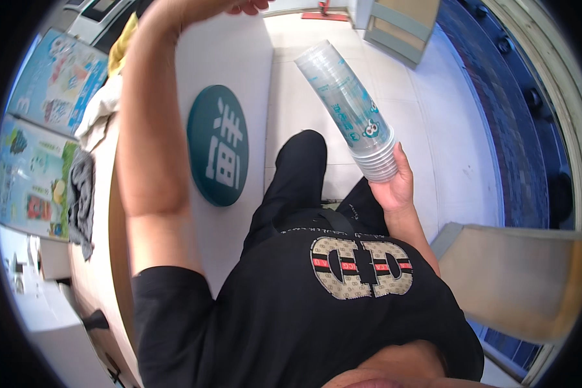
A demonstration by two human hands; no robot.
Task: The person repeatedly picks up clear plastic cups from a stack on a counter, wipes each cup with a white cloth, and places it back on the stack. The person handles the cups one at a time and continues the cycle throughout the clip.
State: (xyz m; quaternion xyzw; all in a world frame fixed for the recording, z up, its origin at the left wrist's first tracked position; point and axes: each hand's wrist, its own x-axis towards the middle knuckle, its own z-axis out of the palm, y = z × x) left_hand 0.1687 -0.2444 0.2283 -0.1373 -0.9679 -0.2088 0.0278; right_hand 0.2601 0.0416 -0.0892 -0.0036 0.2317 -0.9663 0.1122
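Note:
My right hand (395, 186) grips a tall stack of clear plastic cups (347, 106) near its rims, with the thumb along the side. The nested cups carry teal print and a cartoon animal, and the stack tilts up and to the left over the pale floor. My left arm reaches forward past the white counter front. At the top edge of the view my left hand (249, 6) is cut off; only some fingers show, so what it touches or holds cannot be seen. A round dark green sign (218, 145) with white characters sits on the counter front below that arm.
Left, a wooden countertop (104, 194) carries a grey cloth (81, 203) and a white cloth (99, 114); a yellow cloth (122, 46) lies farther forward. Printed posters (34, 179) stand beyond. A grey-edged panel (514, 281) is close on my right, another board (402, 29) ahead. Tiled floor (296, 87) lies between.

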